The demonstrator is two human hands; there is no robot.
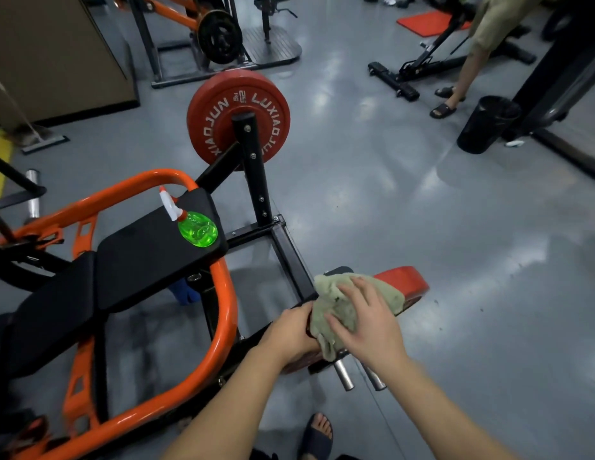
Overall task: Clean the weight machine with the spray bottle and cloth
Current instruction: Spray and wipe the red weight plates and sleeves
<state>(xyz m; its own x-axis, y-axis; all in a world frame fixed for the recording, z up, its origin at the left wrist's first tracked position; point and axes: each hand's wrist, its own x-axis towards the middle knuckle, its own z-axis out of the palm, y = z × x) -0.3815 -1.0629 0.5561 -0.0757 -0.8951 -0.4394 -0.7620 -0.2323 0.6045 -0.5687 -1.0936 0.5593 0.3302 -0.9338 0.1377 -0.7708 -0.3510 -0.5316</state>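
1. The right hand (359,322) lies flat on the cloth (339,303), its fingers (366,287) straight and spread. They press down and do not grip.
2. The left hand (291,330) is just beside it, fingers curled over the near edge of the red plate (407,282). It appears to be holding the plate steady.
3. The greenish cloth is draped over the near half of the red plate. The far half of the plate shows bare beyond it.
4. The step in hand looks like wiping this plate, with the spraying apparently set aside for now.
5. The next move probably calls for sliding the cloth outward across the bare far half, with pressure kept flat while the left hand braces the plate.
6. The orange frame (223,327) curves past to the left of the red plate.
7. Farther left and beyond the red plate, the spray bottle (196,227) lies on its side on the black padded surface (150,247), untouched. Either hand would have to leave the plate to reach it.
8. A second weight disc (236,117) stands upright on its post well beyond the red plate.
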